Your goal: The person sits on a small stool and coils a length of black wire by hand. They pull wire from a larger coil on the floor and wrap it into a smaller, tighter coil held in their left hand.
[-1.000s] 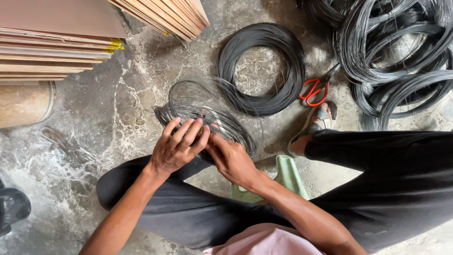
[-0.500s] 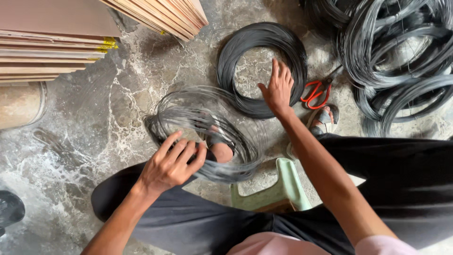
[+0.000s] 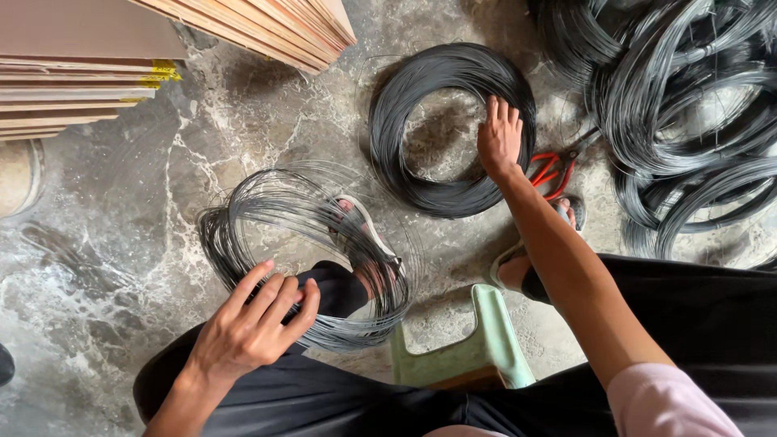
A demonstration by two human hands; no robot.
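Wire coil (image 3: 303, 259): looped over foot, left hand (image 3: 251, 328) spread on its 6 o'clock edge; right hand (image 3: 500, 137) open on tight coil (image 3: 449, 129) at 1 o'clock, ungripped.

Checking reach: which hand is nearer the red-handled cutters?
Right. The right hand rests on the black wire coil beside the cutters; the left hand is far off, on the loose coil.

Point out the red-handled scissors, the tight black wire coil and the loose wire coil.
Red-handled scissors (image 3: 553, 171), head view, on a handle loop.
Tight black wire coil (image 3: 396, 121), head view, left band.
Loose wire coil (image 3: 243, 235), head view, left strands.
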